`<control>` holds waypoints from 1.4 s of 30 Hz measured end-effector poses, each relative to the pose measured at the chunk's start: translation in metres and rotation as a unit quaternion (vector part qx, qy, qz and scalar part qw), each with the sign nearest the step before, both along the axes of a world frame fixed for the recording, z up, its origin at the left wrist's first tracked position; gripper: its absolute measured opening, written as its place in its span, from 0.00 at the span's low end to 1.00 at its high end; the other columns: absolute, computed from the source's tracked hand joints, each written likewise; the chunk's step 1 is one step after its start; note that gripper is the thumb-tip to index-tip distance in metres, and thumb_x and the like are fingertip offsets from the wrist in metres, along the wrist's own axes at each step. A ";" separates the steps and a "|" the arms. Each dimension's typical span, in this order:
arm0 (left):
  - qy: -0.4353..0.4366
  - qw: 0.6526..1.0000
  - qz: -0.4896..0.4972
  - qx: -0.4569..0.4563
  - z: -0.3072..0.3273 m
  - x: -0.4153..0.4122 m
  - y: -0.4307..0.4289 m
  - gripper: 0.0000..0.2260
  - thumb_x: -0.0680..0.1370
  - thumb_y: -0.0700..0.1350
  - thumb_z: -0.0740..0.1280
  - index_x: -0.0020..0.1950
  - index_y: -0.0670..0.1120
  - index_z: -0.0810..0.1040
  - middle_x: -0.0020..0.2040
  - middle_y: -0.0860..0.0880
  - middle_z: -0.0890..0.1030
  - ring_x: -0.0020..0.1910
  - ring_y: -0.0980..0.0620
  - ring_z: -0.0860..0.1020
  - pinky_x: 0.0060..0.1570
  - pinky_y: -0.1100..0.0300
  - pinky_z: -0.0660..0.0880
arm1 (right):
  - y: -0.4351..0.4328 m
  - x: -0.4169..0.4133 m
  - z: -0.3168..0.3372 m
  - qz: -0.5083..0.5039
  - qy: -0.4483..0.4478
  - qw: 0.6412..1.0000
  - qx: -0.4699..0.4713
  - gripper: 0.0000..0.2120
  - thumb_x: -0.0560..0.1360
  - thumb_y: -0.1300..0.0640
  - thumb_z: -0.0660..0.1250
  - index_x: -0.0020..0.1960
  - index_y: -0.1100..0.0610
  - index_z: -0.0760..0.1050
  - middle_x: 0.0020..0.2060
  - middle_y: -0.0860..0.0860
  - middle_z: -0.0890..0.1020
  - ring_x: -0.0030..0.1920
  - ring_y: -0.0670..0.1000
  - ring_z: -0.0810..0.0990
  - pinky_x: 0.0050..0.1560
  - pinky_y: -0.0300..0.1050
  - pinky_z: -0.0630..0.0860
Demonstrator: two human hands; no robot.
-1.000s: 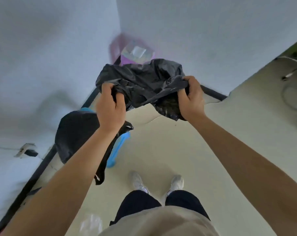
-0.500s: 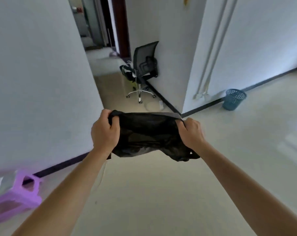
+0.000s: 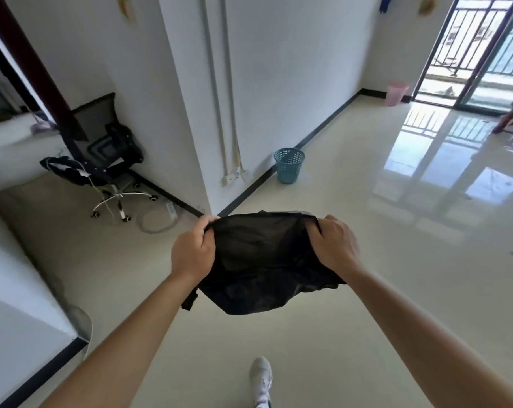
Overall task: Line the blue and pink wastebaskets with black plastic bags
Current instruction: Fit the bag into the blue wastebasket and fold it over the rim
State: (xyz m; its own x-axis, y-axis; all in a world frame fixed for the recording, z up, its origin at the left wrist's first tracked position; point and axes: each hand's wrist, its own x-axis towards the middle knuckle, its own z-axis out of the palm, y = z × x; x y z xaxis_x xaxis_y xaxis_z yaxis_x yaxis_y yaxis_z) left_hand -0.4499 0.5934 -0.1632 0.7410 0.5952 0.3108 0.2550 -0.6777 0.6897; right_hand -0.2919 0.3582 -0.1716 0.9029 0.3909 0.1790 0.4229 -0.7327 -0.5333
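Note:
I hold a black plastic bag (image 3: 261, 260) stretched out in front of me at about waist height. My left hand (image 3: 192, 254) grips its left edge and my right hand (image 3: 333, 245) grips its right edge, with the mouth pulled wide between them. A blue mesh wastebasket (image 3: 289, 165) stands empty on the floor against the white wall ahead. A pink wastebasket (image 3: 396, 93) stands far off beside the balcony door, also unlined.
A black office chair (image 3: 108, 160) with a cable beside it stands in the hallway on the left. A white wall corner (image 3: 190, 113) juts out between the hallway and the room. Glossy floor stretches right toward the balcony door (image 3: 479, 54). My shoe (image 3: 261, 381) shows below.
The view has swung from the lined blue basket at my feet up and round to the open room. The bag stays held in both hands, now pulled wider.

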 end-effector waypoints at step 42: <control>0.140 0.989 0.033 0.028 -0.036 1.074 0.200 0.14 0.76 0.55 0.64 0.35 0.52 0.67 0.33 0.52 0.74 0.31 0.53 0.72 0.27 0.61 0.61 | 0.188 1.085 -0.003 0.076 -0.082 0.977 -0.183 0.26 0.70 0.28 0.62 0.56 0.46 0.77 0.48 0.49 0.76 0.43 0.56 0.80 0.41 0.46 0.69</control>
State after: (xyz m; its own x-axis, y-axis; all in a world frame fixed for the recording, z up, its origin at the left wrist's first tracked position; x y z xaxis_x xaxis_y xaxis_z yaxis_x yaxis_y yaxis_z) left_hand 0.6242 0.7937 -0.1992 0.7630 0.6325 0.1333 0.4756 -0.6889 0.5470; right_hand 0.7930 0.5464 -0.1744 0.8000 0.5835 0.1394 0.5998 -0.7833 -0.1632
